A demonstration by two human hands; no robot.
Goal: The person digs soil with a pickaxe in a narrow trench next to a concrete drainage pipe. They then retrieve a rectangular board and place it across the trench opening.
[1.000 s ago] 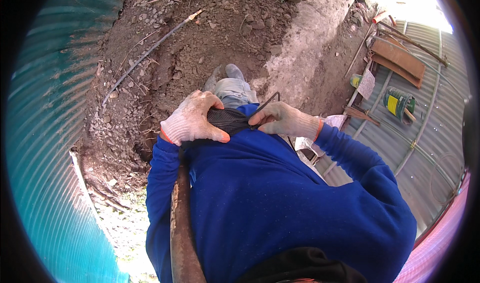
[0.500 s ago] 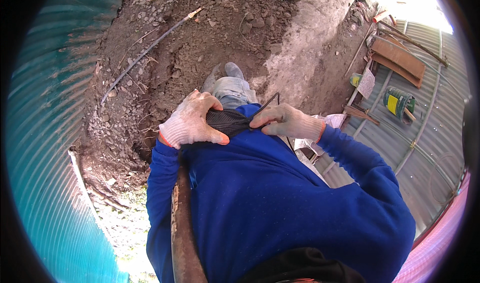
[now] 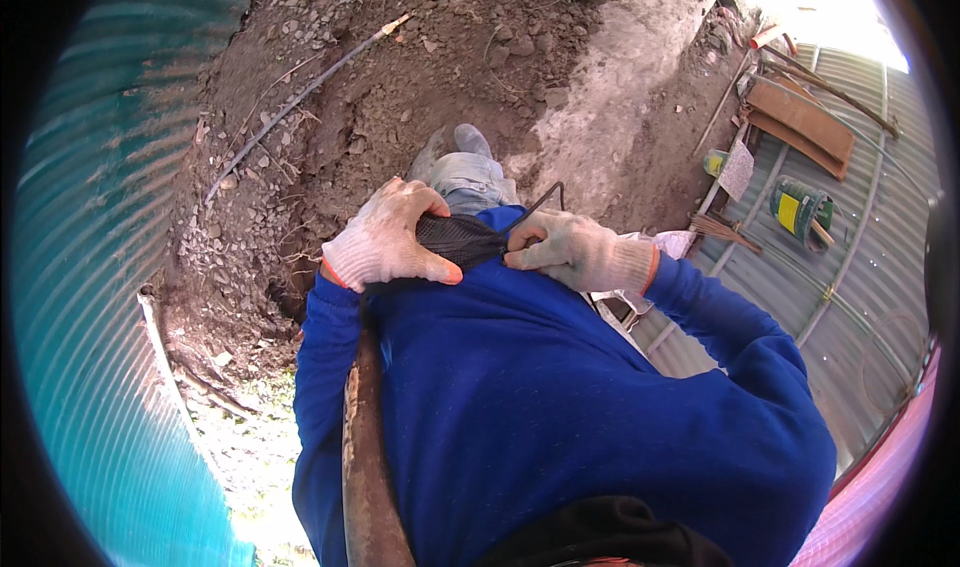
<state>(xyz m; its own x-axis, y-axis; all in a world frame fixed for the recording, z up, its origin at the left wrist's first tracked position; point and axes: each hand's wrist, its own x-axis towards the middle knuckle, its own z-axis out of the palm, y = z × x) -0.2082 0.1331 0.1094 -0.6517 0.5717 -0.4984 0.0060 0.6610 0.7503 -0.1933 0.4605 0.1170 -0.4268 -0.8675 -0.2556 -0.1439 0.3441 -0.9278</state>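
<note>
In front of my waist is a black mesh pouch [image 3: 457, 240], with its gathered end toward the right. My left hand [image 3: 388, 239], in a whitish knit glove with orange edging, is closed around the pouch's left part. My right hand [image 3: 582, 253], gloved the same way, pinches the gathered end. A stiff-looking black cord [image 3: 545, 203] bends up from that end. What lies inside the pouch is hidden. Between my left arm and my blue top stands a worn brown pole [image 3: 368, 457], wooden by its look.
Loose soil and stones [image 3: 440, 57] lie ahead, with a grey pipe [image 3: 300, 97] across them. Teal corrugated sheeting [image 3: 90, 297] rises on the left. Grey corrugated metal [image 3: 860, 297] on the right carries a green can [image 3: 798, 213] and a rusty plate [image 3: 797, 125].
My right hand has curled its fingers in more at the pouch's gathered end. My left hand keeps its hold, and the whole view has shifted slightly.
</note>
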